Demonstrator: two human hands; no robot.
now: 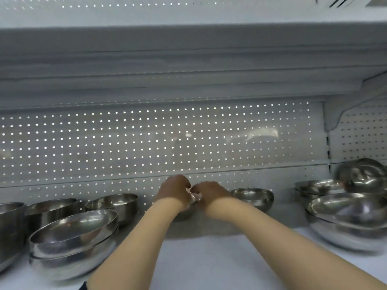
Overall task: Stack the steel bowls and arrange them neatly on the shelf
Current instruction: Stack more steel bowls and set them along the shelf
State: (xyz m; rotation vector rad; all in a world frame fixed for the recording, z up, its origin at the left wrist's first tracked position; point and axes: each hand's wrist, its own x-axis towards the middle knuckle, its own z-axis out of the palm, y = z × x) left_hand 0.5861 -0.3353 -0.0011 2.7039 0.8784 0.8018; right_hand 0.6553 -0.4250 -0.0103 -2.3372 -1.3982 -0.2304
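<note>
both hands (193, 192) gripping small steel bowl (184, 214), stacked bowls (71, 243) left and right

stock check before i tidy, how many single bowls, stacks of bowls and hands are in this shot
single bowls: 5, one mostly hidden under the hands
stacks of bowls: 3
cut-off bowls at the left edge, single or stacked unclear: 1
hands, left hand and right hand: 2
total: 11

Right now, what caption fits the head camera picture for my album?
Both hands, left and right, meet over a small steel bowl at the back of a white shelf.
</note>
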